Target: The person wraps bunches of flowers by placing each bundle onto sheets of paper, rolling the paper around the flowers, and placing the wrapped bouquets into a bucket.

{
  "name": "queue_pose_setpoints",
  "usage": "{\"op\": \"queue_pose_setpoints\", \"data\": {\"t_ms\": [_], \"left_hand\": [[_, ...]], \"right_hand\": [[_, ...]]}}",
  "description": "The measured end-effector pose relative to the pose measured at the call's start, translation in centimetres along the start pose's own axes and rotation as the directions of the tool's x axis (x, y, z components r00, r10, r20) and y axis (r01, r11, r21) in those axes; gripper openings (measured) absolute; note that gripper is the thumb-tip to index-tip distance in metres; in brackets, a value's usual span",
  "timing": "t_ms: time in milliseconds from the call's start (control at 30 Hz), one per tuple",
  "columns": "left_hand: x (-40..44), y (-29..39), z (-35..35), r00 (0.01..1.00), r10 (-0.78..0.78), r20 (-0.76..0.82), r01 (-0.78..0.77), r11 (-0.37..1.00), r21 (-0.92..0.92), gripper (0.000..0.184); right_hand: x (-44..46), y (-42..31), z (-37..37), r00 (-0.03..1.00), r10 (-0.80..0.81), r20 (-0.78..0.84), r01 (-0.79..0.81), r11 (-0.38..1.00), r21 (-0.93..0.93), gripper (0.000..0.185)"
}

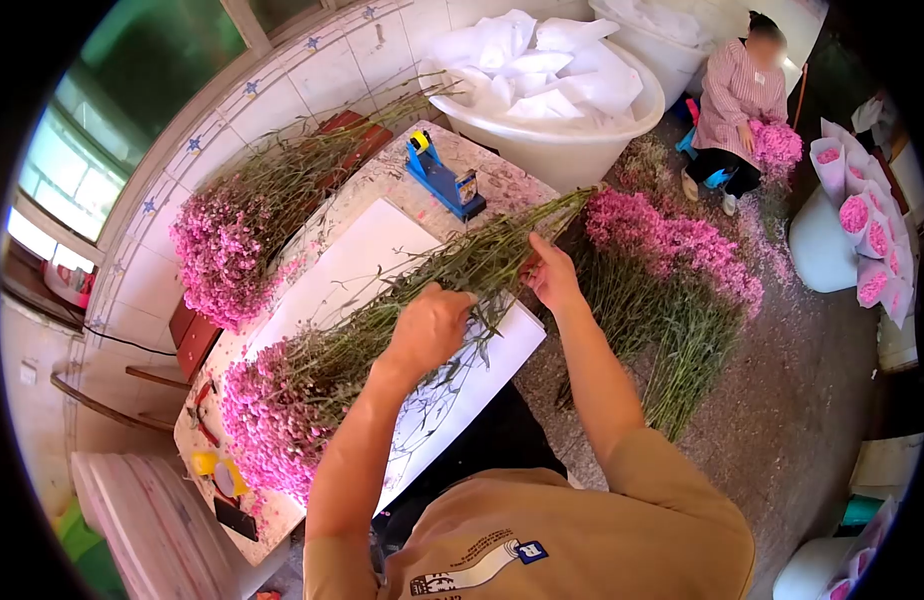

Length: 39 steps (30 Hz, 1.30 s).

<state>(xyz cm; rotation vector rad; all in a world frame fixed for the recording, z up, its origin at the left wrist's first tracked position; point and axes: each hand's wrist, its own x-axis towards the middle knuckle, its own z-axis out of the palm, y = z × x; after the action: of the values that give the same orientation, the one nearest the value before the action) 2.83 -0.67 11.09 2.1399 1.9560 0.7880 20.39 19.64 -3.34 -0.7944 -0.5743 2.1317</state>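
Observation:
A long bunch of pink flowers (277, 420) lies across white paper (502, 350) on the table, its blossoms at the lower left and its green stems running to the upper right. My left hand (429, 325) is closed on the stems near their middle, with the fingers curled. Near the stem ends is my right hand (552, 272), its thumb and fingers apart beside the stems; whether it touches them is unclear.
A blue tape dispenser (447, 180) stands at the table's back. Another flower bunch (222, 245) lies behind left. More flowers (672, 250) lie at right. A white tub (552, 140) holds wrapping. A seated person (742, 90) holds pink flowers near wrapped bouquets (867, 220).

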Motion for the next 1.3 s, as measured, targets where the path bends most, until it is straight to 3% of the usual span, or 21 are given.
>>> {"op": "queue_pose_setpoints", "data": {"t_ms": [100, 167, 200, 267, 300, 400, 433, 467, 533, 567, 600, 667, 733, 800, 900, 1000, 1200, 1300], "left_hand": [[-0.9, 0.3, 1.1, 0.999, -0.006, 0.038, 0.010, 0.994, -0.112, 0.020], [-1.7, 0.6, 1.4, 0.999, -0.015, 0.037, 0.020, 0.991, -0.131, 0.020], [-2.0, 0.8, 1.6, 0.999, -0.021, 0.033, 0.026, 0.988, -0.153, 0.020], [-2.7, 1.5, 1.5, 1.000, -0.020, 0.021, 0.023, 0.987, -0.159, 0.019], [-3.0, 1.8, 1.6, 1.000, -0.002, 0.005, 0.003, 0.984, -0.177, 0.019], [-3.6, 2.2, 1.5, 0.999, 0.044, -0.014, -0.045, 0.987, -0.154, 0.017], [-3.6, 2.9, 0.7, 0.998, 0.044, 0.043, -0.036, 0.985, -0.171, 0.017], [-3.7, 3.7, -0.3, 0.994, 0.043, 0.102, -0.023, 0.981, -0.191, 0.018], [-3.6, 5.6, -2.5, 0.997, 0.059, 0.056, -0.051, 0.990, -0.133, 0.021], [-3.5, 6.4, -3.8, 0.994, 0.090, -0.059, -0.098, 0.984, -0.149, 0.024], [-3.5, 7.0, -5.1, 0.978, 0.118, -0.173, -0.146, 0.976, -0.160, 0.027], [-3.3, 7.6, -7.5, 0.972, 0.122, -0.203, -0.155, 0.975, -0.156, 0.030], [-3.1, 8.2, -9.0, 0.903, 0.114, -0.414, -0.114, 0.993, 0.023, 0.033], [-3.8, 8.5, -9.6, 0.913, 0.042, -0.405, -0.034, 0.999, 0.029, 0.039], [-5.7, 7.6, -7.5, 0.989, -0.137, -0.061, 0.141, 0.989, 0.054, 0.052], [-7.4, 8.2, -3.5, 0.984, -0.068, -0.163, 0.101, 0.974, 0.203, 0.050], [-6.4, 7.2, -5.4, 0.945, -0.060, -0.321, 0.104, 0.987, 0.122, 0.027], [-5.4, 6.5, -7.0, 0.925, -0.082, -0.371, 0.068, 0.996, -0.051, 0.014]], "right_hand": [[-0.1, -0.5, 0.9, 0.998, 0.018, -0.053, -0.022, 0.997, -0.070, 0.035], [-1.8, -1.4, 3.5, 0.984, -0.137, -0.116, 0.105, 0.962, -0.251, 0.039], [-1.5, -1.3, 3.8, 0.984, -0.134, -0.114, 0.102, 0.963, -0.249, 0.039], [-0.3, -1.4, 4.4, 0.916, -0.329, -0.228, 0.245, 0.911, -0.332, 0.044], [0.6, -1.1, 4.0, 0.939, -0.295, -0.176, 0.291, 0.955, -0.049, 0.046], [1.1, -2.2, 5.0, 0.959, -0.182, -0.219, 0.175, 0.983, -0.050, 0.046], [-1.8, -4.1, 8.1, 0.935, -0.156, -0.318, 0.117, 0.983, -0.141, 0.042], [-1.5, -3.8, 7.7, 0.937, -0.157, -0.312, 0.116, 0.983, -0.145, 0.042], [-0.7, -3.7, 5.9, 0.976, -0.216, 0.040, 0.213, 0.974, 0.077, 0.034], [-0.8, -3.7, 5.6, 0.957, -0.271, 0.104, 0.259, 0.959, 0.113, 0.030], [-0.9, -3.8, 5.2, 0.957, -0.270, 0.107, 0.259, 0.960, 0.109, 0.030], [-0.7, -3.8, 4.2, 0.971, -0.233, 0.055, 0.220, 0.960, 0.175, 0.029], [-0.9, -3.9, 4.4, 0.974, -0.211, 0.077, 0.193, 0.962, 0.193, 0.032], [-2.3, -4.3, 6.0, 0.937, -0.293, 0.189, 0.248, 0.941, 0.230, 0.037], [-3.1, -4.6, 7.3, 0.917, -0.321, 0.238, 0.253, 0.927, 0.275, 0.047], [-3.3, -4.7, 8.3, 0.904, -0.332, 0.270, 0.244, 0.918, 0.313, 0.050], [-2.8, -4.9, 6.6, 0.895, -0.322, 0.308, 0.285, 0.945, 0.158, 0.049], [-2.9, -5.0, 7.3, 0.866, -0.353, 0.355, 0.323, 0.936, 0.144, 0.046]]}}
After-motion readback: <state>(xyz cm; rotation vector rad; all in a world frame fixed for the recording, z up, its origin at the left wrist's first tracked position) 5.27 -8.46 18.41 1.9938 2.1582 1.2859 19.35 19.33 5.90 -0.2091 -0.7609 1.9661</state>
